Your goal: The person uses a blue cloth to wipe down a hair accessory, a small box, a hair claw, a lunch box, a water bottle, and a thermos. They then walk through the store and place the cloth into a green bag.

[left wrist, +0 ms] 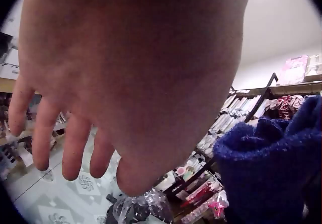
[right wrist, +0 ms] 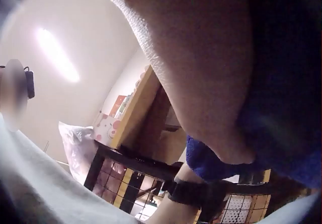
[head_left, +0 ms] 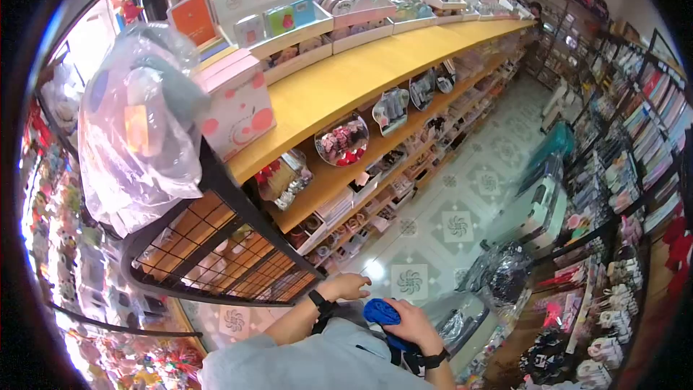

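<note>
A blue fuzzy cloth (head_left: 381,311) is bunched in my right hand (head_left: 414,326), whose fingers curl round it in front of my body. The same cloth (left wrist: 271,163) shows at the right of the left wrist view, and the right wrist view has it (right wrist: 211,161) beside the right hand (right wrist: 201,68). My left hand (head_left: 345,287) is to the left of the cloth, apart from it. In the left wrist view the left hand (left wrist: 126,83) holds nothing, its fingers loose and spread.
A black wire-mesh rack end (head_left: 231,260) and a yellow wooden shelf (head_left: 361,72) with boxed goods stand at the left. A plastic-wrapped bundle (head_left: 141,130) sits on the corner. Wrapped goods (head_left: 505,267) lie along the right of the tiled aisle (head_left: 456,225).
</note>
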Demonstrator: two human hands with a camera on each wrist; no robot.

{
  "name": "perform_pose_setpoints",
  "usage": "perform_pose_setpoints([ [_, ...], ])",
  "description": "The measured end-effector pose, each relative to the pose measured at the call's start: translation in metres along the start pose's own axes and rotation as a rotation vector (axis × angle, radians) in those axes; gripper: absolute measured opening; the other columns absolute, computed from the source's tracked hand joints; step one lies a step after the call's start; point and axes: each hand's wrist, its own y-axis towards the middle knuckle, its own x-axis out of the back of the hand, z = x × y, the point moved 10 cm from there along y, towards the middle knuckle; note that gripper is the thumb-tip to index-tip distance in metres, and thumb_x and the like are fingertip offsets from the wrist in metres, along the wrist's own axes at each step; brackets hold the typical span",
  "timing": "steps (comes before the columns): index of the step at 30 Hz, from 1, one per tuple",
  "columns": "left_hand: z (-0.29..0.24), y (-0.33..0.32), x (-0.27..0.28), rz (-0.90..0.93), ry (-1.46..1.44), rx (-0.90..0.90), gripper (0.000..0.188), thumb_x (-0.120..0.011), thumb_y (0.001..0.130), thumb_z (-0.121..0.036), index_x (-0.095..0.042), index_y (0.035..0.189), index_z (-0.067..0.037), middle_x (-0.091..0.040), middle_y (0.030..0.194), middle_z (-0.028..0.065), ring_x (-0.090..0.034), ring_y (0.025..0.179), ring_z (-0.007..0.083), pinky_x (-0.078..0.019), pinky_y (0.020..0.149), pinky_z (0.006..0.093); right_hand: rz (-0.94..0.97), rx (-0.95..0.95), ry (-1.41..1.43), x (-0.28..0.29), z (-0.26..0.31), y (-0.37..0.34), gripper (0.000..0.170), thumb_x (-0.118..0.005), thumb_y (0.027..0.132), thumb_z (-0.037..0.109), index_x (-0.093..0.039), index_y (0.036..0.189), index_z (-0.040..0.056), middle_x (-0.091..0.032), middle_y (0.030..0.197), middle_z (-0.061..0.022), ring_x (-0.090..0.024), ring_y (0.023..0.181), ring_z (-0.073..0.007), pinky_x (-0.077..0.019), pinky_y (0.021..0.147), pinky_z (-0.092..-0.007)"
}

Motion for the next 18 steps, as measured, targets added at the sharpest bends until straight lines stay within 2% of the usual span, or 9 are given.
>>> perform_pose_setpoints([
  [4,-0.016,-0.002,0.008,0.03,-0.039,0.006,0.048,-0.062,0.087,-0.038,-0.06,0.122,-0.005,-0.064,0.114,0.0212,-0.06,0.106,0.0386,-0.0483,0.09,0.0451,0.098,-0.058,-0.066,-0.014,-0.044,-0.009,0.061,-0.075,0.071,0.031,-0.057,0.129,0.0178,-0.064,0.107,-0.0157,-0.063,0.097,-0.037,-0.0519,0.084,-0.0428],
  [6,-0.024,0.012,0.017,0.004,-0.119,-0.02,0.046,-0.061,0.089,-0.036,-0.06,0.122,-0.005,-0.065,0.113,0.0223,-0.061,0.105,0.0387,-0.0489,0.089,0.0442,0.099,-0.03,0.022,-0.01,-0.05,-0.009,0.061,-0.074,0.073,0.032,-0.056,0.129,0.0182,-0.064,0.107,-0.0161,-0.063,0.097,-0.0367,-0.0519,0.084,-0.0429],
  [9,-0.026,0.045,0.025,0.099,0.024,0.05,0.045,-0.06,0.09,-0.037,-0.06,0.122,-0.005,-0.065,0.113,0.0221,-0.061,0.105,0.0384,-0.049,0.089,0.044,0.087,-0.019,0.047,0.001,-0.065,0.002,0.06,-0.073,0.074,0.034,-0.056,0.13,0.0188,-0.065,0.105,-0.0165,-0.064,0.097,-0.0363,-0.0519,0.085,-0.0429],
  [13,-0.024,0.118,0.029,0.114,-0.019,-0.057,0.047,-0.058,0.09,-0.04,-0.06,0.124,-0.007,-0.065,0.114,0.0207,-0.061,0.106,0.0378,-0.0484,0.091,0.0444,0.098,-0.078,-0.004,0.038,-0.088,0.037,0.061,-0.072,0.075,0.035,-0.054,0.131,0.0198,-0.065,0.104,-0.0152,-0.064,0.097,-0.0359,-0.0518,0.085,-0.043],
  [14,-0.016,0.144,0.027,0.063,0.0,-0.102,0.048,-0.058,0.09,-0.04,-0.059,0.125,-0.007,-0.065,0.114,0.02,-0.061,0.106,0.0374,-0.0481,0.092,0.0449,0.096,-0.092,-0.028,0.048,-0.095,0.048,0.061,-0.072,0.075,0.034,-0.054,0.132,0.02,-0.065,0.104,-0.0149,-0.064,0.097,-0.0358,-0.0518,0.085,-0.043],
  [18,-0.053,0.214,0.092,0.04,0.017,-0.118,0.047,-0.059,0.089,-0.038,-0.059,0.126,-0.008,-0.064,0.116,0.0214,-0.06,0.108,0.0374,-0.0479,0.092,0.0458,0.06,-0.012,-0.093,0.098,-0.127,0.108,0.062,-0.073,0.075,0.032,-0.053,0.133,0.0203,-0.063,0.108,-0.0142,-0.063,0.097,-0.0367,-0.0518,0.085,-0.0428],
])
